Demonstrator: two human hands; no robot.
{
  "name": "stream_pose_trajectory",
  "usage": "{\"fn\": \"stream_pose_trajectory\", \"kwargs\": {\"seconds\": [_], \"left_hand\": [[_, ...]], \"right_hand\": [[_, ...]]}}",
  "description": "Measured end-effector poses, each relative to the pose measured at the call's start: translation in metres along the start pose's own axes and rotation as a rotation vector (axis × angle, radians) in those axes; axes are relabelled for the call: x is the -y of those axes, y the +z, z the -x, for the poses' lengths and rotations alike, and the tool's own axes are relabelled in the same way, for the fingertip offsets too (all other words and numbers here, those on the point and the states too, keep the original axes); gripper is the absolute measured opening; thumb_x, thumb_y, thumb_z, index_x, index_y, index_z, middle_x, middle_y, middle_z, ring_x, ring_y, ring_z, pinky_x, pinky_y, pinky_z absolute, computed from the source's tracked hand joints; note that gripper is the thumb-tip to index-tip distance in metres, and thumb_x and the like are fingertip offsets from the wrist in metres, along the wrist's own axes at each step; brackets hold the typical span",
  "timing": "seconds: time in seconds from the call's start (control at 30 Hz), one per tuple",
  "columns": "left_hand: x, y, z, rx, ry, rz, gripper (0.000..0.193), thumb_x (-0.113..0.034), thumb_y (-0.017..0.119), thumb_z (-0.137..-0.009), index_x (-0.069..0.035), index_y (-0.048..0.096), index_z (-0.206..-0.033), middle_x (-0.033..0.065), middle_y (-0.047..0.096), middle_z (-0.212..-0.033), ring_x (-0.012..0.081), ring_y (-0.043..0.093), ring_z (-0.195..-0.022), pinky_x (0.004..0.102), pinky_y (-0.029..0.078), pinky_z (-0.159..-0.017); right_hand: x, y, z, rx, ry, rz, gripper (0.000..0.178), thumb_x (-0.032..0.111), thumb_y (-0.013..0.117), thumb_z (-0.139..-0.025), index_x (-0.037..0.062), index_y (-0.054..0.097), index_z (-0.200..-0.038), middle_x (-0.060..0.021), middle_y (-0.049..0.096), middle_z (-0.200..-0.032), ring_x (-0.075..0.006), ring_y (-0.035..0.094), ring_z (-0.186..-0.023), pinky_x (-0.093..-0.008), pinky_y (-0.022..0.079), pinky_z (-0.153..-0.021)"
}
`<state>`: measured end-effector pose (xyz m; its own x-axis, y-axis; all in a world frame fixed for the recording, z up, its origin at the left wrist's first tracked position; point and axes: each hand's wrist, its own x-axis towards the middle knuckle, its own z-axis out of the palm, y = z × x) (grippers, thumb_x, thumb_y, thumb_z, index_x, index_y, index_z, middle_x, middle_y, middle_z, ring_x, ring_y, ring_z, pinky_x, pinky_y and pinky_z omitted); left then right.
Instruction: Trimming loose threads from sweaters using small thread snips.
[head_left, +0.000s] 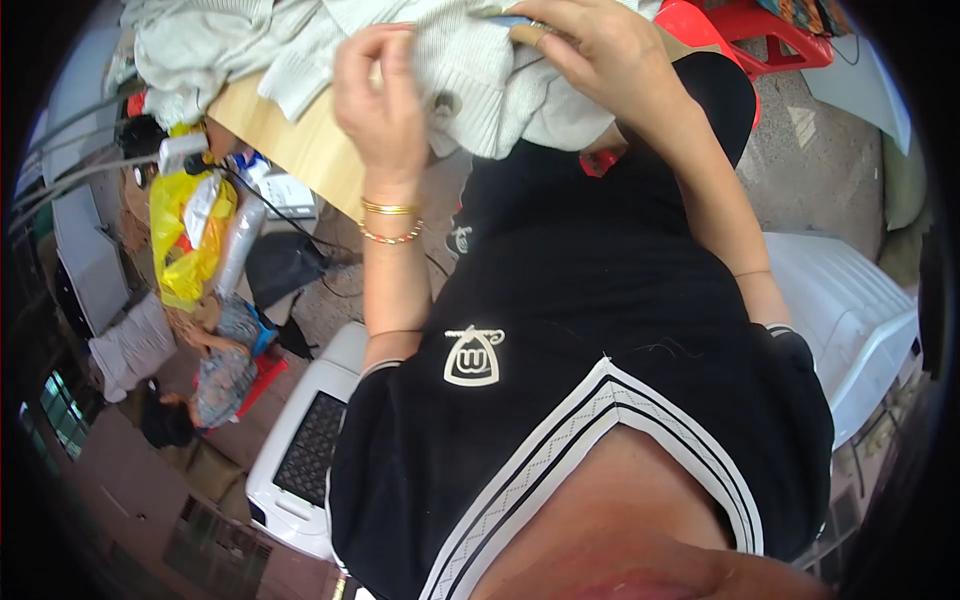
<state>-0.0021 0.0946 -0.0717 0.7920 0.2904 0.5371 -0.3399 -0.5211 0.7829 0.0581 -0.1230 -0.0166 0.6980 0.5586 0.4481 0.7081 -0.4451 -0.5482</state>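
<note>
A pale grey-white ribbed knit garment (pixel 480 80) lies bunched over my lap and the light wooden table at the top of the view. My right hand (pixel 605 55) bends over its right part, fingers closed on the knit. A ring and a brown band show on those fingers, and a bluish thing (pixel 515 20) peeks out beside them, too covered to name. My left hand (pixel 382 95) is raised at the garment's left, slightly blurred, its fingers curled together in a pinch. Whatever they hold is too small to make out. Between the hands, a dark round button-like spot (pixel 445 104) shows on the knit.
More pale knitwear (pixel 210 40) covers the wooden table (pixel 290 130). To the left are a yellow plastic bag (pixel 180 250), dark cables and a white bin-like appliance (pixel 305 450). Another person (pixel 225 370) sits further off. Red plastic stools (pixel 770 45) and a white plastic chair (pixel 840 310) stand right.
</note>
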Motion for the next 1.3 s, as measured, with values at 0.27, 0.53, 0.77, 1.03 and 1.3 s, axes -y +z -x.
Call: {"fn": "stream_pose_trajectory", "kwargs": {"seconds": [0.27, 0.53, 0.77, 1.03, 1.3], "left_hand": [[0.021, -0.066, 0.029, -0.062, -0.153, -0.247, 0.013, -0.014, 0.07, -0.096, -0.001, 0.068, -0.098, 0.0095, 0.065, -0.103, 0.0194, 0.063, -0.083, 0.0291, 0.052, -0.073], [-0.004, -0.045, 0.054, 0.218, 0.003, -0.207, 0.028, -0.007, 0.078, -0.086, -0.008, 0.075, -0.114, 0.0066, 0.063, -0.111, 0.0166, 0.065, -0.083, 0.03, 0.054, -0.075], [-0.003, -0.05, 0.045, 0.213, 0.181, -0.433, 0.022, -0.007, 0.078, -0.083, -0.011, 0.077, -0.105, 0.0034, 0.068, -0.094, 0.0197, 0.064, -0.08, 0.0319, 0.05, -0.073], [-0.006, -0.05, 0.05, 0.181, 0.196, -0.456, 0.012, -0.01, 0.075, -0.086, -0.012, 0.075, -0.097, 0.002, 0.067, -0.097, 0.0201, 0.061, -0.081, 0.0329, 0.045, -0.075], [-0.003, -0.044, 0.053, 0.173, 0.182, -0.39, 0.01, -0.015, 0.075, -0.087, -0.012, 0.071, -0.096, 0.0009, 0.064, -0.094, 0.0206, 0.062, -0.083, 0.0342, 0.042, -0.075]], "right_hand": [[0.006, -0.012, 0.008, 0.003, 0.073, -0.065, 0.028, 0.006, 0.077, -0.084, -0.0017, 0.07, -0.11, -0.0109, 0.059, -0.081, -0.0202, 0.059, -0.066, -0.0302, 0.046, -0.059], [0.022, -0.003, 0.011, 0.167, -0.11, -0.091, 0.039, 0.011, 0.081, -0.083, 0.0042, 0.07, -0.12, -0.0101, 0.062, -0.084, -0.025, 0.062, -0.068, -0.033, 0.049, -0.059], [0.02, 0.018, 0.009, 0.303, -0.254, 0.135, 0.039, 0.018, 0.08, -0.084, 0.0119, 0.07, -0.121, -0.0042, 0.059, -0.087, -0.0212, 0.062, -0.072, -0.0321, 0.05, -0.061], [0.025, 0.028, 0.001, 0.308, -0.358, 0.231, 0.034, 0.021, 0.077, -0.084, 0.0103, 0.07, -0.116, -0.0059, 0.053, -0.084, -0.0239, 0.06, -0.072, -0.0352, 0.049, -0.061], [-0.006, 0.068, 0.006, -0.206, -0.635, 0.135, 0.032, 0.023, 0.075, -0.085, 0.0135, 0.071, -0.115, -0.0031, 0.052, -0.084, -0.0197, 0.06, -0.073, -0.0329, 0.049, -0.059]]}}
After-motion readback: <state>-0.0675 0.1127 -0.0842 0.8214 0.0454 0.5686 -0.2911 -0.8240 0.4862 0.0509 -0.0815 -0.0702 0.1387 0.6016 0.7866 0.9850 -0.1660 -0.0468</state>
